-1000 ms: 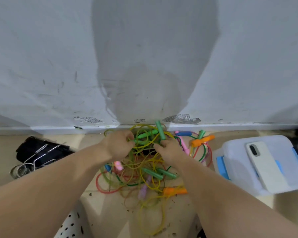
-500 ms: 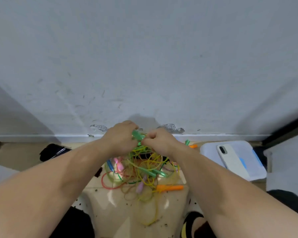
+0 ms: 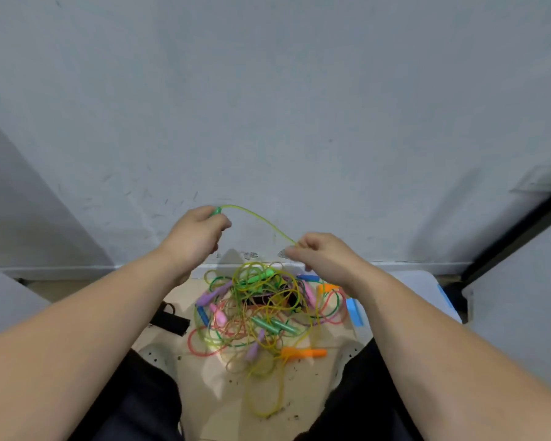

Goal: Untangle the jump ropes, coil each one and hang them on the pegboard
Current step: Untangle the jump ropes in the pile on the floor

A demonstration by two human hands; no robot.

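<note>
A tangled heap of jump ropes (image 3: 261, 313) lies on the tan floor between my knees, with green, orange, pink, purple and blue handles and yellow, red and green cords. My left hand (image 3: 194, 237) grips a green handle (image 3: 216, 212) raised above the heap. Its yellow-green cord (image 3: 261, 221) arcs to my right hand (image 3: 318, 254), which pinches it. Beyond that pinch the cord is hidden behind the hand.
A grey wall (image 3: 268, 106) rises right behind the heap. A white bin with blue clips (image 3: 433, 291) sits at the right, partly behind my right arm. A black object (image 3: 169, 319) lies left of the heap. Dirt specks dot the floor (image 3: 287, 405).
Both hands have risen out of the heap and spread apart. The left hand lifted a green handle up and left, and the cord now stretches between the hands. The view tilted upward.
</note>
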